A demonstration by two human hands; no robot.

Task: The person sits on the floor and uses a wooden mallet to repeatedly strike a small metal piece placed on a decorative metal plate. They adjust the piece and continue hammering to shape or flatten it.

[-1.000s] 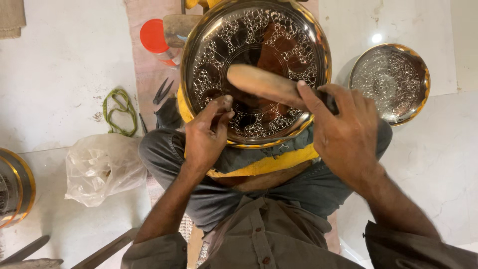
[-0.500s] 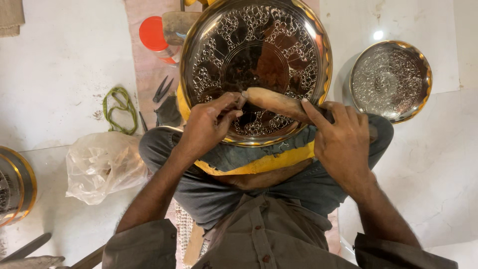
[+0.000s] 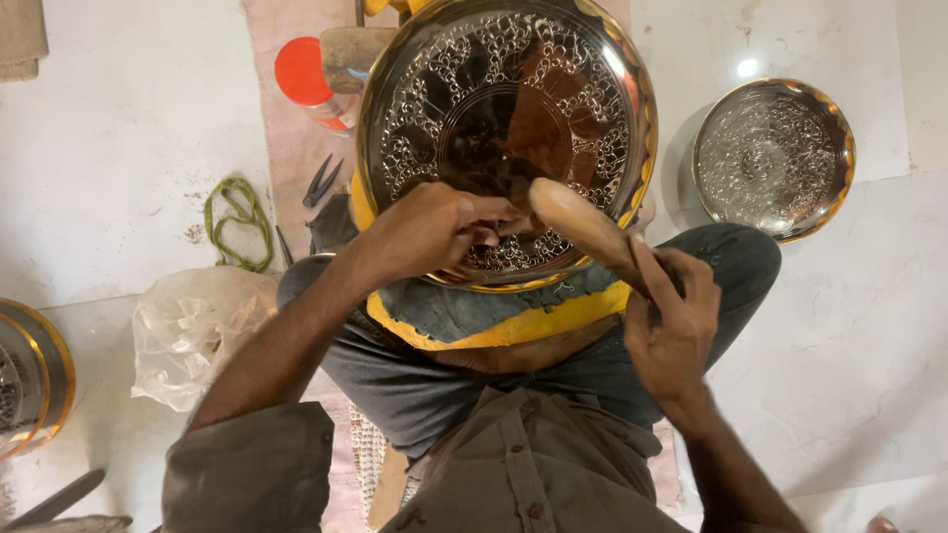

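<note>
My left hand [image 3: 434, 232] pinches a small tool, barely visible, against the engraved metal plate [image 3: 504, 128] lying just beyond it on my lap, while my right hand [image 3: 671, 321] closes around a wooden mallet [image 3: 583, 227] angled up over the plate's near rim.

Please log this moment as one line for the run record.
left hand: pinching small tool on large round engraved metal plate | right hand: gripping light wooden mallet over plate | plate: on lap

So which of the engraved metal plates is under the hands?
The large engraved plate on the person's lap; the smaller plate lies on the floor to the right, untouched.
</note>
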